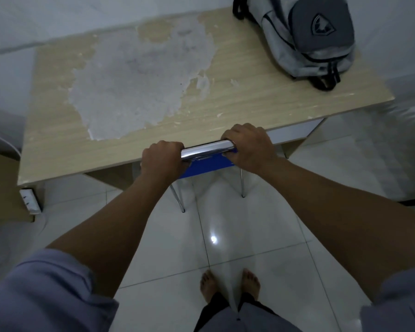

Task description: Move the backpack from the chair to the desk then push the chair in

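At the desk edge, both hands grip the chair's level crossways bar.

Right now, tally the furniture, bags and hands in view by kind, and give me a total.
Grey fabric backpack, on the desk: 1
Worn light wood-laminate desk: 1
Blue chair with chrome back rail, seat under the desk: 1
Bare hands gripping that rail, left hand and right hand: 2
Total: 5
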A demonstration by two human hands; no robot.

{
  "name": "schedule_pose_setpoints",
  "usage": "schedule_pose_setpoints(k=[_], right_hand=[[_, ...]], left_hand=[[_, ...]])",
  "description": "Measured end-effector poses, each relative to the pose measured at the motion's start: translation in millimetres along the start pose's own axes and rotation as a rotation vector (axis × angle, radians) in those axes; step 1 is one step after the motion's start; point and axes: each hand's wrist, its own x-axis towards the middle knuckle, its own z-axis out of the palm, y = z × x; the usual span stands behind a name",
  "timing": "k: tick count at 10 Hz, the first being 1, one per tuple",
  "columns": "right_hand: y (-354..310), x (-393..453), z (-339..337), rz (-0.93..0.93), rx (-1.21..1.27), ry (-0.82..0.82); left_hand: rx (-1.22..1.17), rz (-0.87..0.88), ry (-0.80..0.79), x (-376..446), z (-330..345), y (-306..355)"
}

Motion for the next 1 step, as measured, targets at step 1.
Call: schedule_pose_setpoints(k=[1], right_hand=[[-5.1,-3.6,-22.9,0.08,0.085,-0.171]], left_hand=[[-0.038,-0.003,-0.137,-3.6,-15.7,0.8]])
